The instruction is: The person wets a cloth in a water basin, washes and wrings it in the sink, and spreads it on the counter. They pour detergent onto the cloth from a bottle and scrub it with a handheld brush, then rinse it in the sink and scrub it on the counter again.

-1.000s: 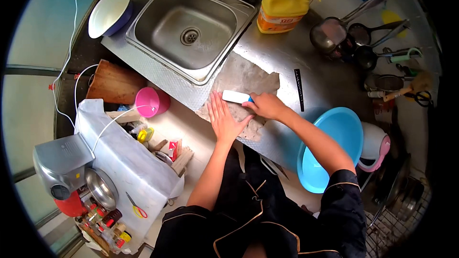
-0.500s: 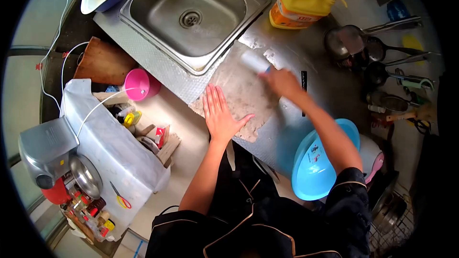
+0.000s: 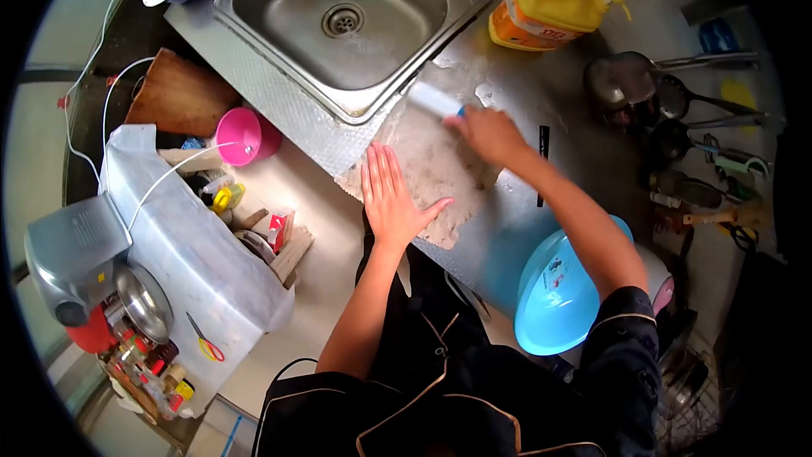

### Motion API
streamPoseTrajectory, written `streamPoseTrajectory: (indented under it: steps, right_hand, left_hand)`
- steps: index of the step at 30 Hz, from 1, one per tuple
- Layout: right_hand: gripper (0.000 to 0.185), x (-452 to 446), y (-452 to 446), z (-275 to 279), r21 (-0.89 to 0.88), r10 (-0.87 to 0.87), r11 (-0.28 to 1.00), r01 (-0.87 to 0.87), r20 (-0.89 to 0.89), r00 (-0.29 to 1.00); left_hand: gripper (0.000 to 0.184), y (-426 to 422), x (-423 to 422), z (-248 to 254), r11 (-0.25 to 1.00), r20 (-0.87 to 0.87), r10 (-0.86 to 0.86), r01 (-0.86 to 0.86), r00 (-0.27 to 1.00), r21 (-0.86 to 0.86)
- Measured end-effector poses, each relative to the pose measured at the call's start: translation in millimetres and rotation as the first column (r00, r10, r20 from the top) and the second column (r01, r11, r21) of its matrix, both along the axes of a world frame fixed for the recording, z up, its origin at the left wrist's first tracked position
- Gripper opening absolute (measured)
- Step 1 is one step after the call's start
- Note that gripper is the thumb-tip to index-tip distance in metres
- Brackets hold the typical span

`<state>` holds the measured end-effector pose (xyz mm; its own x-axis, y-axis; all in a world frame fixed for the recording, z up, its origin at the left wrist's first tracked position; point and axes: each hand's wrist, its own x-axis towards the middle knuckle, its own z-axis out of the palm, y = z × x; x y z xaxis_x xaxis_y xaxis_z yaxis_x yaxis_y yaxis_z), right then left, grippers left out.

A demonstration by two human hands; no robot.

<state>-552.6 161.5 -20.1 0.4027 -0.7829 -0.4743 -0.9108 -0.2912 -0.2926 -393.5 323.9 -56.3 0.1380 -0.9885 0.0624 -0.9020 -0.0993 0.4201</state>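
Observation:
A worn grey-brown cloth (image 3: 431, 161) lies spread on the metal counter beside the sink. My left hand (image 3: 391, 203) rests flat on its near left part, fingers stretched out and thumb apart. My right hand (image 3: 492, 135) is wrapped round the blue handle of a white brush (image 3: 436, 100), whose head is over the cloth's far part near the sink corner. Motion blurs the brush a little, and its underside is hidden.
Beyond the cloth is the steel sink (image 3: 351, 101). A yellow bottle (image 3: 545, 13) stands at the back right, a blue basin (image 3: 550, 305) at the near right. Ladles (image 3: 626, 80) lie further right. Left are a pink bucket (image 3: 245, 135) and a covered table (image 3: 199, 245) with scissors (image 3: 205, 338).
My right hand has moved the brush from beside my left hand to the cloth's far part. My left hand stays flat on the cloth. The view has shifted, and the basin appears more tilted.

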Motion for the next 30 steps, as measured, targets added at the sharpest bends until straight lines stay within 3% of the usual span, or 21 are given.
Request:
streamPoseTrajectory:
  steps: [2,3,4,6,7,8,10,11,12,14,16,19,20,22,26,28,30]
  right_hand:
    - [0.060,7,-2,6,-0.107,-0.045,0.993,0.049,0.040,0.998]
    - [0.060,15,10,13,-0.033,-0.078,0.996,0.080,0.040,0.996]
    - [0.059,14,35,-2,-0.340,0.146,0.932,-0.124,0.040,0.989]
    - [0.059,22,51,3,0.021,0.218,0.976,-0.217,-0.029,0.976]
    - [0.057,13,42,-7,-0.391,0.253,0.896,-0.210,0.063,0.965]
    - [0.057,0,20,-15,-0.390,0.257,0.896,-0.214,0.062,0.964]
    - [0.058,4,-19,7,-0.115,-0.095,0.989,0.094,-0.004,0.995]
    - [0.058,12,-10,7,-0.096,-0.136,0.985,0.140,0.052,0.989]
    - [0.060,19,10,14,-0.054,-0.059,0.996,0.067,0.145,0.988]
    - [0.058,35,45,13,0.059,0.195,0.980,-0.189,-0.110,0.975]
    - [0.057,15,16,6,-0.036,0.016,0.999,-0.015,0.026,1.000]
    - [0.057,19,-6,9,-0.120,-0.122,0.985,0.125,0.037,0.992]
    - [0.061,22,12,11,-0.010,-0.059,0.998,0.061,0.129,0.990]
    - [0.063,33,49,14,0.078,0.200,0.978,-0.195,-0.057,0.978]
    - [0.064,10,-13,11,-0.035,-0.110,0.993,0.110,-0.002,0.994]
    - [0.061,13,-10,7,-0.106,-0.086,0.991,0.078,-0.078,0.993]
    - [0.060,26,36,3,-0.417,0.223,0.889,-0.191,0.030,0.974]
  left_hand:
    - [0.131,6,2,1,1.000,0.008,-0.005,0.005,1.000,0.013]
    - [0.131,5,2,1,1.000,0.005,-0.005,0.004,1.000,0.008]
    - [0.130,1,2,0,1.000,0.001,0.007,-0.007,1.000,-0.002]
    - [0.130,-1,1,-3,1.000,0.003,0.018,-0.018,1.000,-0.017]
    - [0.130,2,1,-3,1.000,0.005,0.004,-0.004,1.000,-0.023]
    - [0.130,2,0,-3,1.000,0.004,0.008,-0.008,1.000,-0.022]
    - [0.130,2,2,-2,1.000,-0.020,0.006,-0.006,1.000,-0.009]
    - [0.130,3,1,-2,1.000,-0.015,0.016,-0.016,1.000,-0.001]
    - [0.130,1,3,-1,1.000,-0.014,0.009,-0.009,1.000,-0.008]
    - [0.129,1,4,0,1.000,-0.016,0.002,-0.001,1.000,0.028]
    - [0.129,2,0,-3,1.000,-0.013,0.010,-0.011,1.000,-0.016]
    - [0.130,2,2,0,1.000,-0.003,0.007,-0.007,1.000,0.004]
    - [0.130,0,3,0,1.000,-0.001,0.010,-0.010,1.000,-0.012]
    - [0.127,2,4,0,0.998,0.027,0.002,-0.004,1.000,0.064]
    - [0.130,2,3,0,1.000,-0.024,0.007,-0.007,1.000,-0.001]
    - [0.130,0,5,0,1.000,-0.024,0.008,-0.008,1.000,0.000]
    - [0.130,1,3,-1,0.999,-0.030,0.015,-0.014,0.999,0.031]
